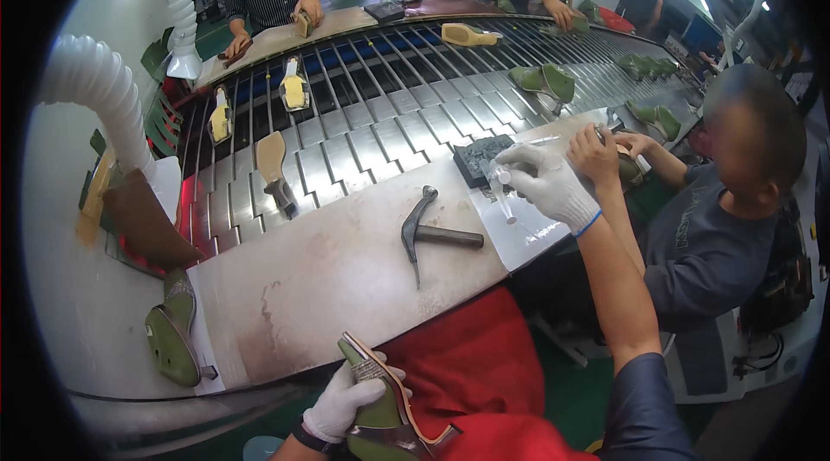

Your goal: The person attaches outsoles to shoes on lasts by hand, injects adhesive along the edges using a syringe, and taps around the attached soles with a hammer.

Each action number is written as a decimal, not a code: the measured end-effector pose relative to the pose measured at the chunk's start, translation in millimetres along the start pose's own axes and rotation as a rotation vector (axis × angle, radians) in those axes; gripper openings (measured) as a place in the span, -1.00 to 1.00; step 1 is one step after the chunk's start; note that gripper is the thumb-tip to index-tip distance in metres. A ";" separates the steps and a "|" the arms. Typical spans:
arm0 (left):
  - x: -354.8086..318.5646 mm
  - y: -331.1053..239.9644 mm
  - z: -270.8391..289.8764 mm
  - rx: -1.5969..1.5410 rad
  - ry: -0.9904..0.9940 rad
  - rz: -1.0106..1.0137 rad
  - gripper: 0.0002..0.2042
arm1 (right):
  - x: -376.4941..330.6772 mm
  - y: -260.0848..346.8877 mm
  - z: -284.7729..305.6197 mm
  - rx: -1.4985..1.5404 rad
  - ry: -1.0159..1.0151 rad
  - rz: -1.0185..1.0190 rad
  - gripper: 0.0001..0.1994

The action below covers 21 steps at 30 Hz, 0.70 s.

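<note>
At the bottom, my left hand [340, 407], in a white glove, is closed round a green high-heeled shoe [380, 418] with a glittery band, its sole edge turned to the right. My right hand [558, 189], gloved too, reaches to the bench's right part. Its fingers are closed on a small clear-white piece with round ends [503, 200]; its kind I cannot make out. Beside those fingers lies a dark rough block [478, 158]. A shoemaker's hammer [443, 236] with a curved head rests on the worn bench top [337, 279], left of my right hand.
Beyond the bench runs a slatted metal conveyor [363, 128] carrying several shoes and soles. Green shoes [173, 340] stand at the bench's left end, near white hoses [104, 85]. A co-worker [718, 228] sits close on the right; two more people work across the conveyor. Red cloth [475, 353] hangs below.
</note>
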<state>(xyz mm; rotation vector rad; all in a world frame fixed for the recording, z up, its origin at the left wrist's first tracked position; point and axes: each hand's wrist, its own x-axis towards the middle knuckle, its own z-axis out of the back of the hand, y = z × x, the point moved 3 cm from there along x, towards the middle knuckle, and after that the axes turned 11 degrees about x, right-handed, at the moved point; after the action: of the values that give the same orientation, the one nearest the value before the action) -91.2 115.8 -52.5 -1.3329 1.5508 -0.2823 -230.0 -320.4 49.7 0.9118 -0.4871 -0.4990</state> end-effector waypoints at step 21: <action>10.3 -9.3 0.2 0.053 0.049 -0.001 -0.19 | -201.6 100.9 -92.2 0.814 0.373 0.058 0.38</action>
<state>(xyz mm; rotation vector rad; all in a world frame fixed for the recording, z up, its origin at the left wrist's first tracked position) -84.0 103.9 -51.3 -1.2937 1.5730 -0.3569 -313.4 -91.6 48.7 1.7260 -0.3682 -0.0467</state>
